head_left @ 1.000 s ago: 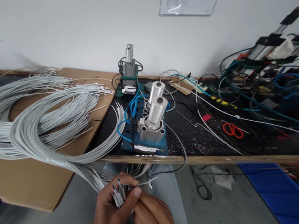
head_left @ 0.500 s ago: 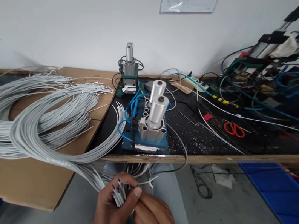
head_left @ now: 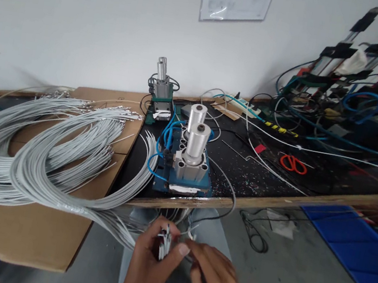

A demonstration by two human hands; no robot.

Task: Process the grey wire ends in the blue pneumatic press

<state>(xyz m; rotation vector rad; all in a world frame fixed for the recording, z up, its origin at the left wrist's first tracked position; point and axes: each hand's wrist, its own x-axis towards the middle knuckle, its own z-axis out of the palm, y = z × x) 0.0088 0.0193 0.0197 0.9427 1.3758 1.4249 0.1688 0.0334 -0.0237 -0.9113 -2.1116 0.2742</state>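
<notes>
Below the bench edge, my left hand (head_left: 150,263) is wrapped round a bundle of white cable ends (head_left: 165,244), some with dark tips poking up between thumb and fingers. My right hand (head_left: 215,276) is beside it, its fingers drawn together in a pinch close to the left thumb; what they grip is hidden. The cables run left from my left hand into a large coil of white cables (head_left: 35,169). Just above my hands, a pneumatic press (head_left: 189,173) with silver cylinders and a blue base stands at the bench edge.
The coils lie partly on flat cardboard (head_left: 49,239) overhanging the bench. Farther back stands a second press (head_left: 163,91). To the right on the black bench top (head_left: 240,184) are orange-handled scissors (head_left: 293,164), loose wires and a power strip (head_left: 246,105). A blue panel (head_left: 348,250) is at lower right.
Both hands have shifted slightly right. My right hand has drawn a little away from the left, and the cable ends in my left hand now stand more upright. The view has moved slightly.
</notes>
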